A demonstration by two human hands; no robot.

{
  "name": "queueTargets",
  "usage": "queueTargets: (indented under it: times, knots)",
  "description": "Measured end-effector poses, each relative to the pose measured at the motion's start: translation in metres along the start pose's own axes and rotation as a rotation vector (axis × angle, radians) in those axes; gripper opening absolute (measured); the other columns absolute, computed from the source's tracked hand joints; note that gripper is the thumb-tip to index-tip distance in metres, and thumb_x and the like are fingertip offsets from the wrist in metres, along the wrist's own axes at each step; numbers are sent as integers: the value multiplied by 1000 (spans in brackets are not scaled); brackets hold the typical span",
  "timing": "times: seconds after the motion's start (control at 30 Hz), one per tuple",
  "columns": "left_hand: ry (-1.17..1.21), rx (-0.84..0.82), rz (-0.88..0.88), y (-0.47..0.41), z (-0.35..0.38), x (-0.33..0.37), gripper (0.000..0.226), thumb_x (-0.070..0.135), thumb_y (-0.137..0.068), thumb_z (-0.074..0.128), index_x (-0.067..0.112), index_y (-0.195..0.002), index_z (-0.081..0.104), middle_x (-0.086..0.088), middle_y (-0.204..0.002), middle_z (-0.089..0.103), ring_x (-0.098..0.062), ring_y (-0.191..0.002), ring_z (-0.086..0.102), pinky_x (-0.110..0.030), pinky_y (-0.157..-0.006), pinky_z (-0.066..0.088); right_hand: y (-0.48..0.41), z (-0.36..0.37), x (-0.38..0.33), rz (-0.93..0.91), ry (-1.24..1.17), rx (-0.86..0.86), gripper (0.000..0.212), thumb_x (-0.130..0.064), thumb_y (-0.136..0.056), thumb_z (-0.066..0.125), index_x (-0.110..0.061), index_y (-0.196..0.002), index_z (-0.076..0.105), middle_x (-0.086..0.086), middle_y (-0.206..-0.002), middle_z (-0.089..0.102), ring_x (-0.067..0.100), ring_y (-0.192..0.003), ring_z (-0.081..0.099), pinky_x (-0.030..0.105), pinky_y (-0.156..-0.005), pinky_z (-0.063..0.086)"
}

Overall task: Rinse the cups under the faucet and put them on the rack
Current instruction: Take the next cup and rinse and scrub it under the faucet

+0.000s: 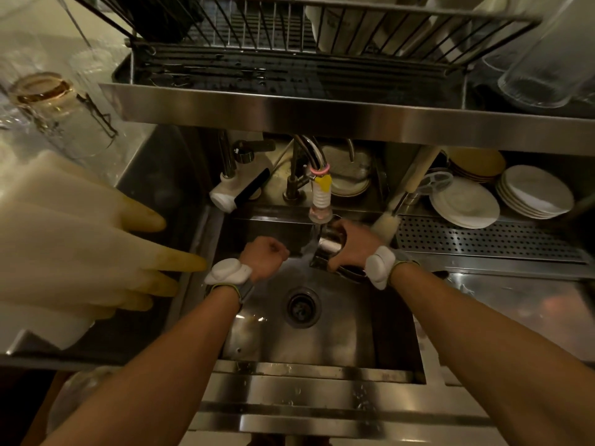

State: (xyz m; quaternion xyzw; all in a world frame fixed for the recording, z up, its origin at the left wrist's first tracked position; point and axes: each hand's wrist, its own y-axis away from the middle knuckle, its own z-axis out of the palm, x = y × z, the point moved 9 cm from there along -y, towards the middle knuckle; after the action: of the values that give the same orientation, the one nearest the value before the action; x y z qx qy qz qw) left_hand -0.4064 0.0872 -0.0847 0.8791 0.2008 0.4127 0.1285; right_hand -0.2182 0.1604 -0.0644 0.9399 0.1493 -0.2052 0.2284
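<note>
Two hands work over a steel sink [322, 346]. The right hand [352, 244] grips a metal cup [328, 245] under the running faucet [320, 204]. The left hand [265, 255] is a fist beside the stream, holding nothing. The wet cup could slip when lifted to the rack [289, 33] overhead.

Inventory, non-task items:
- Pale translucent rubber glove with yellowed tips [74, 239], lying flat on the steel ledge left of the basin.
- Stainless-steel sink basin [354, 333], wet, with a round black drain strainer [303, 306] in its floor.
- Perforated stainless-steel drain panel [483, 241], right of the basin.
- Two stacks of round white plates [463, 202] [536, 191], behind the panel.
- Stack of tan plates [476, 162], further back.
- White-bristled bottle brush with pale handle [386, 225], leaning at the panel's left end.
</note>
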Motion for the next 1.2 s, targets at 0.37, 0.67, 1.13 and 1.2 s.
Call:
queueTargets:
  times: [0.37, 0.67, 1.13, 1.2]
  knots:
    - [-17, -12, -7, 2, -2, -3, 17, 28, -86, 64, 19, -98, 72, -7, -108, 71, -24, -107, 63, -30, -92, 48, 3, -13, -8, 1, 241, -38, 95, -51, -55, 82, -27, -138, 42, 0, -131, 57, 24, -119, 52, 35, -90, 49]
    - [-25, -25, 2, 1, 1, -6, 12, 26, -85, 65, 19, -92, 72, -7, -103, 73, -23, -105, 65, -32, -94, 50, 3, -8, -4, 4, 78, -62, 93, -35, -55, 87, -18, -135, 44, 5, -129, 57, 24, -112, 57, 33, -90, 51]
    - [-96, -36, -50, -3, 0, -22, 18, 26, -87, 63, 17, -101, 71, -6, -109, 70, -21, -105, 64, -27, -90, 48, -6, 54, 1, 50, -630, -31, 92, 0, -56, 85, -13, -134, 40, 0, -122, 55, 14, -113, 49, 28, -95, 42]
    - [-102, -28, -42, -2, 0, -20, 17, 26, -86, 63, 19, -99, 71, -6, -109, 70, -22, -105, 64, -28, -92, 48, -11, 50, 4, 45, -695, 6, 91, 5, -57, 83, -9, -136, 39, 5, -128, 55, 17, -116, 49, 26, -94, 39]
